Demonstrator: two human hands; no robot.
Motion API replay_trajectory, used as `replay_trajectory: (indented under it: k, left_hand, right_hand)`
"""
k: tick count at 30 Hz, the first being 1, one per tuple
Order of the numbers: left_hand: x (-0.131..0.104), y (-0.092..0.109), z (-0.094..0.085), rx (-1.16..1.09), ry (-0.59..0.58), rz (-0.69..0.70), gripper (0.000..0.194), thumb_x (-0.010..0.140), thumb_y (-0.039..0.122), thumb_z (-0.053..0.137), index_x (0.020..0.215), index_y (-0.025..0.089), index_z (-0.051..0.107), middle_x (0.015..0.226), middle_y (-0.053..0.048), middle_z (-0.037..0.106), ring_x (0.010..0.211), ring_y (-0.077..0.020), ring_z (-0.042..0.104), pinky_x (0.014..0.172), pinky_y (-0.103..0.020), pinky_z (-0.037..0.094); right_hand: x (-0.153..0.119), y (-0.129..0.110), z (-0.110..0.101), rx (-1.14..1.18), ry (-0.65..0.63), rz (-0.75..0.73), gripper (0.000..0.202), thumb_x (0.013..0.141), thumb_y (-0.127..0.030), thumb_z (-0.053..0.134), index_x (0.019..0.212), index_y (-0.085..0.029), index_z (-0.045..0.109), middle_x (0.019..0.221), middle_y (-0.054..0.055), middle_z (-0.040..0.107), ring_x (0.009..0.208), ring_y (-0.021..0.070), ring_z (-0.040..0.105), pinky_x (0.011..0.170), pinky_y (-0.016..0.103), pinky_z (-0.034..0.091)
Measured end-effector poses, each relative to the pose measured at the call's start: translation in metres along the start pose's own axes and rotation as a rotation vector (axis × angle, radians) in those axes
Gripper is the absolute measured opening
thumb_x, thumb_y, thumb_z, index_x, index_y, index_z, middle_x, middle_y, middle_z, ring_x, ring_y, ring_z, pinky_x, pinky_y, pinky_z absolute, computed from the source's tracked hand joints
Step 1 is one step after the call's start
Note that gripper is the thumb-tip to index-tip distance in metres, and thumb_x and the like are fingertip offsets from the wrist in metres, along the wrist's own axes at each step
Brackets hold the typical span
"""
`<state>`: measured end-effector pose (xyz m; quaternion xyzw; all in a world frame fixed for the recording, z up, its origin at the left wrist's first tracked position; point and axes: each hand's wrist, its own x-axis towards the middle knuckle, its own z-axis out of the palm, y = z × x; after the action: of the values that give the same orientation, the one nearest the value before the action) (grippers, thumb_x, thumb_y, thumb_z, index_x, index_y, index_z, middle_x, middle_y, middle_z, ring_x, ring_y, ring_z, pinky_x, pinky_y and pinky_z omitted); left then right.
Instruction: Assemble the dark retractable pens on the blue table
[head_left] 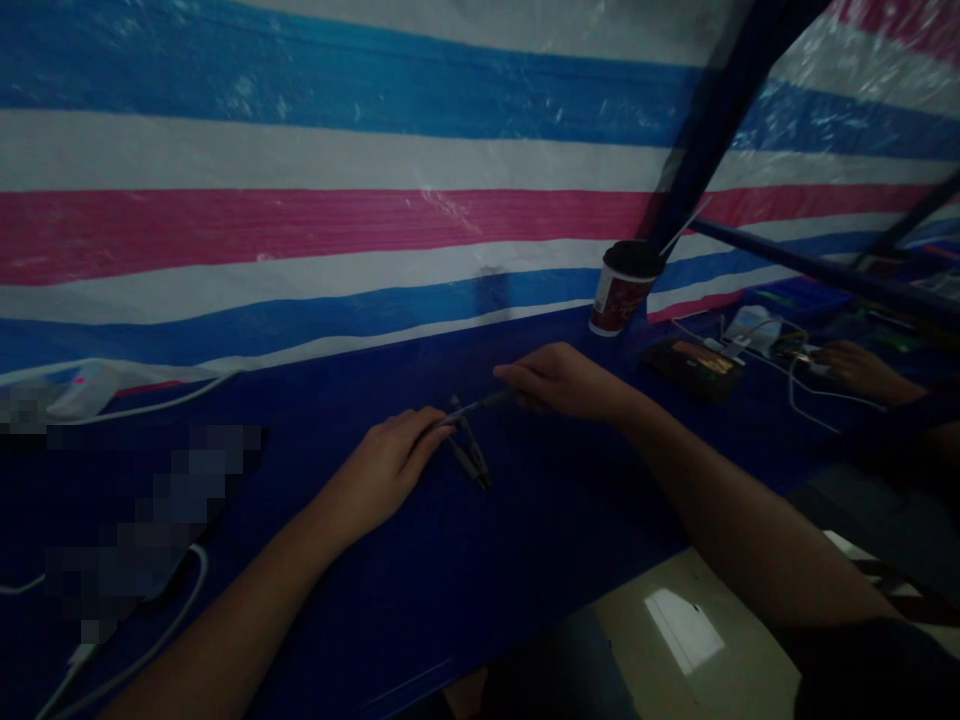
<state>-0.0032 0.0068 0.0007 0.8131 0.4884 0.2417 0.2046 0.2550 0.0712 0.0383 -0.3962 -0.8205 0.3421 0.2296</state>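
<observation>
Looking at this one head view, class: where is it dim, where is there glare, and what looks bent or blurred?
Head view: the blue table is dim, so the thin tool between the left hand and right hand is murky; glare sits on the floor; the striped tarp bows; blocks blur the left edge.

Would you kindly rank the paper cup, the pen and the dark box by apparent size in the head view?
1. Dark box and paper cup: look alike, not ranked.
2. Pen, thinnest, held by both the left hand and right hand.
</observation>
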Motion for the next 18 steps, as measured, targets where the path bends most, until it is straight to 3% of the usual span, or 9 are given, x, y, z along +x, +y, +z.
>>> replay_trajectory:
  k: [2,5,7,9,11,14,18]
  left_hand:
    - [0.0004,-0.0010,0.0003,0.014,-0.014,0.017,0.037,0.104,0.047,0.043,0.102,0.022,0.070,0.093,-0.005,0.077,0.085,-0.0244,0.072,0.081,-0.036,0.053]
    - [0.0013,-0.0014,-0.0003,0.001,-0.013,0.007,0.038,0.105,0.047,0.042,0.106,0.022,0.071,0.096,-0.005,0.078,0.087,-0.0243,0.073,0.082,-0.035,0.054]
    - [0.0015,-0.0014,-0.0011,-0.002,-0.013,0.011,0.038,0.105,0.047,0.042,0.108,0.023,0.071,0.098,-0.005,0.079,0.088,-0.0245,0.073,0.084,-0.035,0.053]
    - [0.0012,-0.0013,-0.0021,0.001,-0.009,0.013,0.039,0.104,0.048,0.043,0.107,0.023,0.072,0.097,-0.005,0.079,0.087,-0.0248,0.073,0.083,-0.035,0.053]
    - [0.0005,-0.0009,-0.0032,-0.008,-0.006,-0.008,0.040,0.104,0.050,0.042,0.108,0.023,0.072,0.096,-0.005,0.079,0.086,-0.0247,0.073,0.081,-0.034,0.053]
    - [-0.0012,0.0009,-0.0046,-0.038,-0.003,-0.023,0.039,0.105,0.050,0.043,0.114,0.023,0.071,0.101,-0.004,0.079,0.087,-0.0235,0.073,0.078,-0.031,0.052]
    - [-0.0029,0.0054,-0.0056,-0.059,-0.004,-0.039,0.037,0.105,0.050,0.044,0.117,0.024,0.068,0.089,-0.001,0.077,0.071,-0.0192,0.069,0.067,-0.027,0.048]
  right_hand:
    - [-0.0006,-0.0019,-0.0008,-0.076,-0.018,0.047,0.053,0.105,-0.052,0.047,0.067,-0.017,0.061,0.055,-0.001,0.056,0.054,0.0111,0.053,0.060,0.028,0.038]
    - [-0.0011,-0.0039,-0.0016,-0.018,-0.002,-0.057,0.030,0.098,-0.046,0.064,0.090,-0.016,0.067,0.070,-0.001,0.066,0.063,0.0122,0.058,0.062,0.026,0.039]
    - [-0.0012,-0.0044,-0.0026,-0.021,-0.005,-0.065,0.032,0.098,-0.045,0.064,0.083,-0.016,0.066,0.066,-0.001,0.065,0.063,0.0124,0.059,0.063,0.026,0.040]
    - [-0.0013,-0.0040,-0.0041,-0.072,0.012,-0.003,0.048,0.104,-0.048,0.051,0.069,-0.017,0.062,0.058,0.000,0.062,0.058,0.0121,0.057,0.063,0.027,0.039]
    - [-0.0012,-0.0027,-0.0057,-0.064,0.042,-0.002,0.042,0.103,-0.048,0.053,0.079,-0.017,0.066,0.063,0.000,0.065,0.058,0.0121,0.057,0.062,0.026,0.039]
    - [-0.0007,0.0008,-0.0070,0.049,-0.043,-0.097,0.027,0.096,-0.045,0.065,0.094,-0.018,0.067,0.071,-0.001,0.069,0.061,0.0118,0.060,0.061,0.024,0.041]
    - [0.0000,0.0035,-0.0077,0.052,-0.072,-0.032,0.045,0.101,-0.052,0.053,0.074,-0.017,0.062,0.060,-0.002,0.061,0.052,0.0108,0.055,0.056,0.025,0.040]
